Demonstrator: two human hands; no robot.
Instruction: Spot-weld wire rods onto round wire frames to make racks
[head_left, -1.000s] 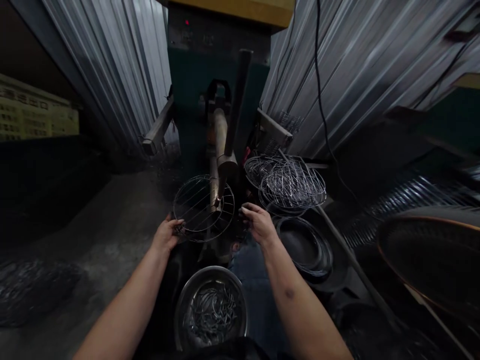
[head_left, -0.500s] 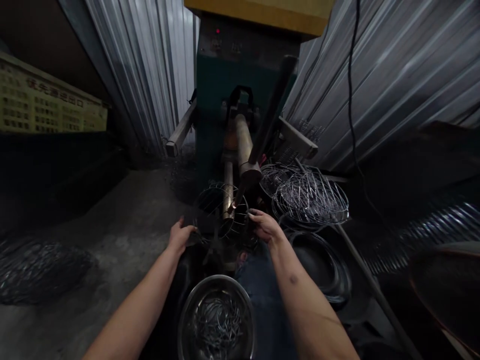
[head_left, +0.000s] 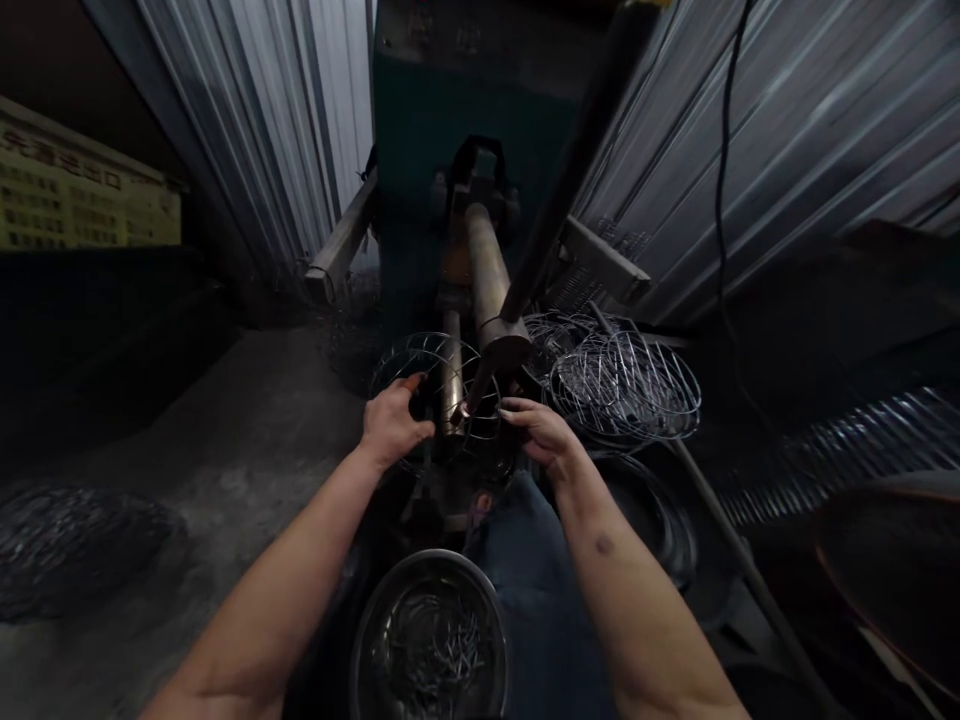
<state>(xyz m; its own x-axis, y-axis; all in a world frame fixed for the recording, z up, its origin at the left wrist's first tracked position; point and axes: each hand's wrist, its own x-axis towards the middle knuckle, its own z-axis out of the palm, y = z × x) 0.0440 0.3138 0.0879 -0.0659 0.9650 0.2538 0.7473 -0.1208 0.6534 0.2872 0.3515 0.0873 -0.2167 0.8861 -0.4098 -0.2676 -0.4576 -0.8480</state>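
Note:
A round wire rack [head_left: 395, 350] sits around the lower rod of a machine, below the electrode tip. My right hand [head_left: 541, 430] pinches the rack's right edge between thumb and fingers. At its left side, my left hand [head_left: 394, 422] is open over the wires, with thumb and forefinger apart. The lower brass-coloured rod [head_left: 452, 385] stands between my hands. Just above its end is the electrode tip [head_left: 466, 408], close to the rack's wires. The dark surroundings hide part of the rack's lower edge.
A metal bowl [head_left: 361, 640] with loose bent wire pieces is in front of me. Several finished-looking wire racks [head_left: 626, 385] lie piled at the right. The thick upper rod [head_left: 491, 265] and a slanted dark bar [head_left: 562, 180] stick out above my hands. A cable [head_left: 721, 200] hangs at right.
My left hand has let go of the rack's lower left rim and moved up and right, its fingers spreading. My right hand stays at the right edge. The view has tilted downward.

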